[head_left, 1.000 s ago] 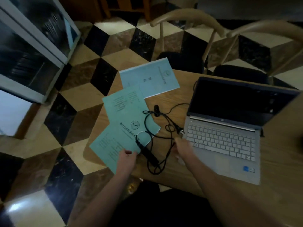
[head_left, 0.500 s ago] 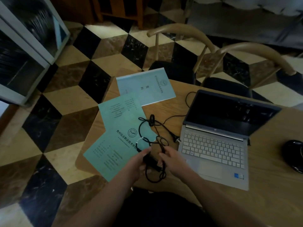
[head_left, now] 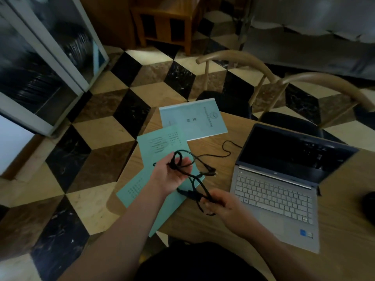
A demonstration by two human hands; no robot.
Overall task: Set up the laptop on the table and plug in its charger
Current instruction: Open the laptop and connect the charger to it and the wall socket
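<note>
A silver laptop [head_left: 276, 197] stands open on the wooden table [head_left: 345, 230] at the right, its screen dark. The black charger cable [head_left: 197, 180] hangs in loops above the table's left part. My left hand [head_left: 169, 176], palm up, grips the upper loops. My right hand [head_left: 220, 204] holds the lower stretch beside a thicker black piece on the cable. A small plug end [head_left: 211, 173] dangles between my hands and the laptop. Another strand [head_left: 227, 148] trails across the table toward the laptop's left side.
Three pale green booklets [head_left: 192, 120] lie fanned on the table's left corner. Two wooden chairs [head_left: 239, 78] stand behind the table. A dark round object [head_left: 369, 205] sits at the right edge. A glass-front cabinet [head_left: 40, 63] stands at the left on the checkered floor.
Both hands have lifted the cable off the booklets and spread it apart, the left rising, the right pulling back. The view has tilted upward.
</note>
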